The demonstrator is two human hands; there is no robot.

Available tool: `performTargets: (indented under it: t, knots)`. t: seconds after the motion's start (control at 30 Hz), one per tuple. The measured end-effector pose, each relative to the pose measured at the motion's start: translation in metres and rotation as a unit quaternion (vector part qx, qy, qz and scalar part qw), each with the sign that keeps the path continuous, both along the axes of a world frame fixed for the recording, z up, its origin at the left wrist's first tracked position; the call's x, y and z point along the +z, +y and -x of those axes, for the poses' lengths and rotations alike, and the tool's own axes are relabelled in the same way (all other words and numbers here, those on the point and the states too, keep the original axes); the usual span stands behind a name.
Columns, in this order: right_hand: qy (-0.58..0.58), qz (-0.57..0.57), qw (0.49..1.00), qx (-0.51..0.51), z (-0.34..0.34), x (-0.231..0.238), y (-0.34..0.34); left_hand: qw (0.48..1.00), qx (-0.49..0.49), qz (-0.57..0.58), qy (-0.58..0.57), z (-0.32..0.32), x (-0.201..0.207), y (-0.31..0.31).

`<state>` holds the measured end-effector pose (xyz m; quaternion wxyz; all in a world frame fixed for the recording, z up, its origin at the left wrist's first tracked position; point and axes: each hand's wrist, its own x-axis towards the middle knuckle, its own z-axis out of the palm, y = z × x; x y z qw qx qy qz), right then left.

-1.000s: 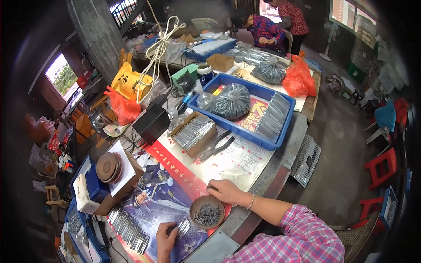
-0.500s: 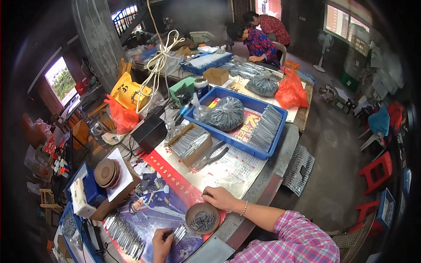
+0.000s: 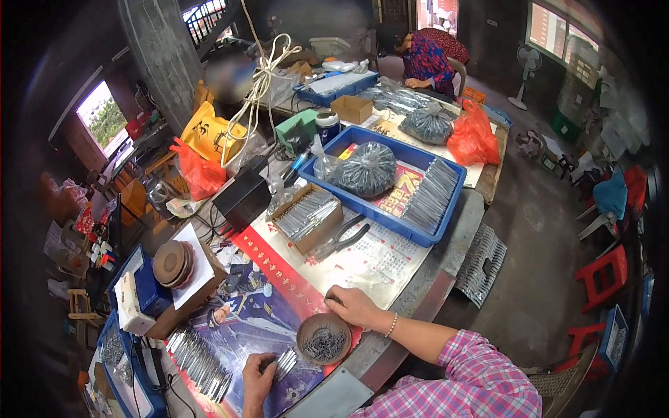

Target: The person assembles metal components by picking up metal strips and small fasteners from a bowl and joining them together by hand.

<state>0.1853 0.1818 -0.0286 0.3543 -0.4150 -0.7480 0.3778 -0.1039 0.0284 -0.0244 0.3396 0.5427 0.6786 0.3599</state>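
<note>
Beyond your tabletop's [image 3: 456,226] far left corner rises a grey pillar [image 3: 164,63]. Daylight fills the left window [image 3: 102,118] and the right window [image 3: 550,29] near you. Past the right edge, a white fan [image 3: 527,59] and red stool [image 3: 589,273] stand on grey floor [image 3: 533,237].

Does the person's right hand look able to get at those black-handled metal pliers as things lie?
Probably yes: only flat, white printed paper appears between the right hand and the pliers; the open brown cardboard box sits beside them, not in between.

two hands [image 3: 258,375] [image 3: 352,306], one filled bowl [image 3: 317,322], one pair of pliers [image 3: 337,245], one standing fan [image 3: 527,61]
</note>
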Motion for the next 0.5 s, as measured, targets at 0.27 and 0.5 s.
performTargets:
  t: [0.27,0.5]
  knots:
    - [-0.005,0.009,1.000,0.010,0.004,0.001,0.002,1.000,-0.003,-0.007,0.009,0.000,0.006,-0.001]
    - [-0.034,-0.002,0.999,0.025,0.005,-0.003,0.002,0.999,-0.014,-0.015,0.034,-0.002,0.010,-0.002]
